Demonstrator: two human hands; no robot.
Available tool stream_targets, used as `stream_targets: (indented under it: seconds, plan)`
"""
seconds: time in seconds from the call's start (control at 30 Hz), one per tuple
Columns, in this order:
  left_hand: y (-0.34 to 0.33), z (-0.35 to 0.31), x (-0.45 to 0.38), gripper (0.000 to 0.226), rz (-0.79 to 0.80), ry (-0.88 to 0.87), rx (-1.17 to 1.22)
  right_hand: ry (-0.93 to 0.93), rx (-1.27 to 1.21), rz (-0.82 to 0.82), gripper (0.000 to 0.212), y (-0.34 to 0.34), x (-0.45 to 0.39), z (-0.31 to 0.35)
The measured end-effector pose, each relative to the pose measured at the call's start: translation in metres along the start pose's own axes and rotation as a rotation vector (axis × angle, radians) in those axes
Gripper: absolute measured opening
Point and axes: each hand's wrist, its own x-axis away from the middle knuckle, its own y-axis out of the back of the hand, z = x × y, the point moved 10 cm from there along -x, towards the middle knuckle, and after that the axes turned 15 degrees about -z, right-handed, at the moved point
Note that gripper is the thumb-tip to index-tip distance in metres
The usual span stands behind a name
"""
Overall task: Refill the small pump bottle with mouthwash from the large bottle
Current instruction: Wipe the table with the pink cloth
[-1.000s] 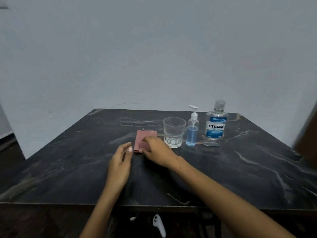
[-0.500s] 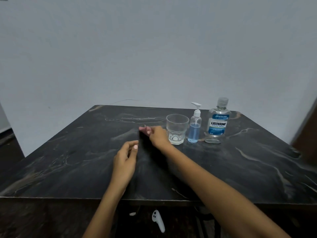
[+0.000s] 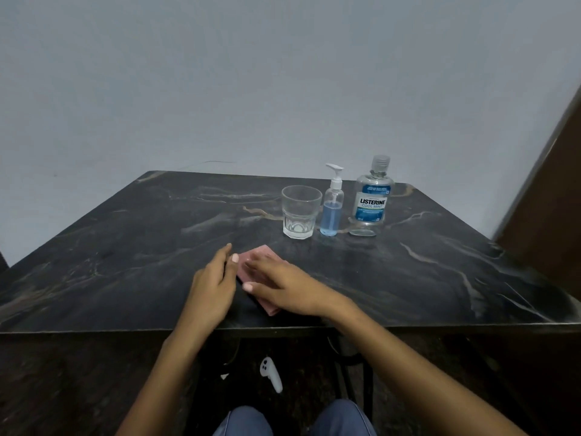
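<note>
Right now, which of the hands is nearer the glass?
Right. The right hand lies on the pink cloth, below and slightly left of the glass; the left hand sits farther left, beside the cloth.

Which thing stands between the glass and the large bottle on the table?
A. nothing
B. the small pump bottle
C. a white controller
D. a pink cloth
B: the pump bottle stands upright in the row, with the glass on one side and the large bottle on the other.
</note>
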Motion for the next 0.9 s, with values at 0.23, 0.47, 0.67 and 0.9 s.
stream_targets:
  seconds: [0.23,0.47,0.67,0.9]
  plan:
    - [-0.018,-0.011,0.01,0.056,0.12,-0.098,-0.259,-0.112,0.243,-0.132,0.05,-0.004,-0.01,-0.04]
    - [-0.067,-0.046,0.035,0.054,0.277,-0.315,-0.36,-0.417,0.373,-0.227,0.05,0.072,0.082,-0.14]
    - [-0.075,-0.041,0.037,0.053,0.285,-0.352,-0.418,-0.22,0.307,-0.207,0.051,0.031,0.062,-0.074]
    - [-0.075,-0.039,0.039,0.054,0.308,-0.35,-0.453,-0.265,0.31,-0.13,0.052,0.03,0.023,-0.097]
